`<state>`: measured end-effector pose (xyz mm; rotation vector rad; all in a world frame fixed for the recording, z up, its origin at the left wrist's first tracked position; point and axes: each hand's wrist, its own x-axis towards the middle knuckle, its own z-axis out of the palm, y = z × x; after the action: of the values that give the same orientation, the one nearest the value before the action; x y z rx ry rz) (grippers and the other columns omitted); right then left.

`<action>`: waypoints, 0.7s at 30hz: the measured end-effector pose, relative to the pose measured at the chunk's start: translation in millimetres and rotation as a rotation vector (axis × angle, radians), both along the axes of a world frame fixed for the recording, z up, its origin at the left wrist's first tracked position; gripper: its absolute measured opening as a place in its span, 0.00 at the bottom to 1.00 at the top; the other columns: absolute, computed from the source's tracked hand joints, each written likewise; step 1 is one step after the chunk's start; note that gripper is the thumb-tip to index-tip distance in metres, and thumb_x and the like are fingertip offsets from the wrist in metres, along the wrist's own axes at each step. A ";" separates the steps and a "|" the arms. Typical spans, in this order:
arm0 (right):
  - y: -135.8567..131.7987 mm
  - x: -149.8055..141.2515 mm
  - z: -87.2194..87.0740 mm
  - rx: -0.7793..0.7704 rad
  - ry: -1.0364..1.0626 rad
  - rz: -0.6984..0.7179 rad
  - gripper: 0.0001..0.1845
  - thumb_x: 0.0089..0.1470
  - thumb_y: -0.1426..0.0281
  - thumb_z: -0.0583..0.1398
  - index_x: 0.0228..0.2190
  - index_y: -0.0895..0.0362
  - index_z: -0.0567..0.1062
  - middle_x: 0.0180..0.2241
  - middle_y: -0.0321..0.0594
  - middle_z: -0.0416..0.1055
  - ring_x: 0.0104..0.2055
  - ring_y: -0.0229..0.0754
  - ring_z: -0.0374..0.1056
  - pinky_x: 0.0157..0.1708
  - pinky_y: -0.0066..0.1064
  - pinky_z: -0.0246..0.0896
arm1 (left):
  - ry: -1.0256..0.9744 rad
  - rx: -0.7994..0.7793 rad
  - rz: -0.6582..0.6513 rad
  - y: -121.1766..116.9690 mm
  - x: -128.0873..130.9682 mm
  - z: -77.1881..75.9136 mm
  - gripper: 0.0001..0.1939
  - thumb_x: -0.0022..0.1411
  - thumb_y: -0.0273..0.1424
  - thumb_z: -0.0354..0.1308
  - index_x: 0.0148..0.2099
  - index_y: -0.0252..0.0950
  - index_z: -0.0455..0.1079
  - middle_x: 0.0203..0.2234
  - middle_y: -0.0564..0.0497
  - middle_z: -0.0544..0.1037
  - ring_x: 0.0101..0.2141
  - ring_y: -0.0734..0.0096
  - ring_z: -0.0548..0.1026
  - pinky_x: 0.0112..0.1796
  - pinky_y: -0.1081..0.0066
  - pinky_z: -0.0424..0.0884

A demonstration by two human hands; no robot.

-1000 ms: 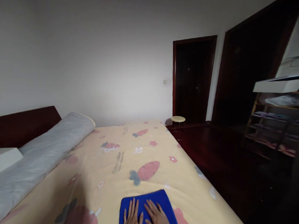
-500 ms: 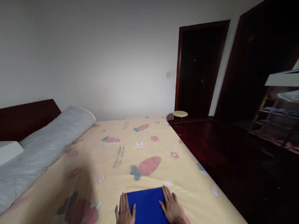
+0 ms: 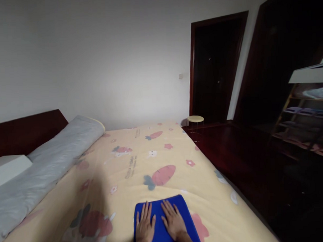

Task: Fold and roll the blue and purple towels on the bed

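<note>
A folded blue cloth (image 3: 187, 214) lies flat near the front edge of a bed covered by a yellow sheet (image 3: 131, 172) printed with carrots and flowers. Both of my hands rest palm down on top of the cloth, side by side. My left hand (image 3: 144, 227) has its fingers stretched out and flat, pointing away from me. My right hand (image 3: 172, 220) lies the same way just beside it, fingers spread. Neither hand holds anything.
A long grey bolster (image 3: 43, 165) lies along the dark wooden headboard (image 3: 25, 132) at the left, with a white box (image 3: 8, 168) on it. Beyond the bed's right edge is dark floor, a small round stool (image 3: 195, 118), a dark doorway (image 3: 215, 68) and a shelf rack (image 3: 306, 125).
My hands have moved in from the cloth's two side edges back onto its top, close together. The view has shifted slightly.
</note>
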<state>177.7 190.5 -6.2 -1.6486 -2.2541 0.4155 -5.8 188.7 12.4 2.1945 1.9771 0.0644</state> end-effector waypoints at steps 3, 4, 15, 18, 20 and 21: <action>4.5 42.2 -5.2 0.013 -0.062 -0.238 0.35 0.63 0.52 0.42 0.65 0.55 0.50 0.67 0.40 0.42 0.69 0.48 0.38 0.66 0.50 0.34 | 0.045 0.062 0.107 -4.6 -34.9 -0.2 0.31 0.68 0.45 0.34 0.69 0.43 0.39 0.69 0.53 0.45 0.68 0.64 0.45 0.65 0.49 0.42; 6.1 53.4 -8.1 0.013 -0.086 -0.296 0.36 0.63 0.50 0.41 0.65 0.57 0.50 0.67 0.41 0.42 0.69 0.48 0.38 0.66 0.51 0.34 | 0.060 0.069 0.122 -5.7 -43.7 -0.7 0.31 0.68 0.45 0.34 0.69 0.42 0.39 0.69 0.53 0.45 0.68 0.65 0.45 0.65 0.49 0.42; 13.8 50.9 -14.7 0.098 -0.144 -0.386 0.41 0.62 0.48 0.42 0.64 0.65 0.54 0.66 0.50 0.45 0.69 0.55 0.40 0.66 0.55 0.33 | 0.144 0.129 0.132 -1.0 -33.1 8.1 0.30 0.67 0.40 0.37 0.68 0.39 0.43 0.68 0.51 0.48 0.67 0.60 0.47 0.65 0.44 0.38; -4.6 14.4 -29.8 0.236 -0.079 -0.204 0.33 0.65 0.54 0.42 0.64 0.58 0.55 0.66 0.44 0.46 0.68 0.52 0.43 0.66 0.50 0.40 | 0.088 0.281 0.021 -12.3 -2.1 -11.7 0.29 0.67 0.36 0.37 0.68 0.43 0.41 0.67 0.54 0.49 0.67 0.60 0.48 0.65 0.45 0.41; -21.3 -3.6 -45.5 0.252 -0.051 0.018 0.29 0.65 0.57 0.44 0.64 0.52 0.55 0.65 0.39 0.51 0.66 0.49 0.50 0.63 0.45 0.49 | 0.021 0.247 -0.116 -24.5 14.8 -32.9 0.28 0.66 0.36 0.39 0.67 0.47 0.43 0.66 0.56 0.53 0.65 0.60 0.54 0.64 0.50 0.51; -29.6 -7.3 -52.3 0.252 -0.041 0.082 0.28 0.65 0.58 0.46 0.64 0.49 0.55 0.64 0.37 0.53 0.65 0.49 0.53 0.62 0.44 0.52 | -0.002 0.205 -0.157 -31.1 19.0 -42.4 0.28 0.66 0.37 0.40 0.67 0.48 0.44 0.66 0.56 0.55 0.64 0.61 0.57 0.63 0.52 0.55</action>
<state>170.4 160.9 -58.5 -1.4541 -2.3011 0.1104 13.2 157.6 -29.9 2.4676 1.8639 0.2576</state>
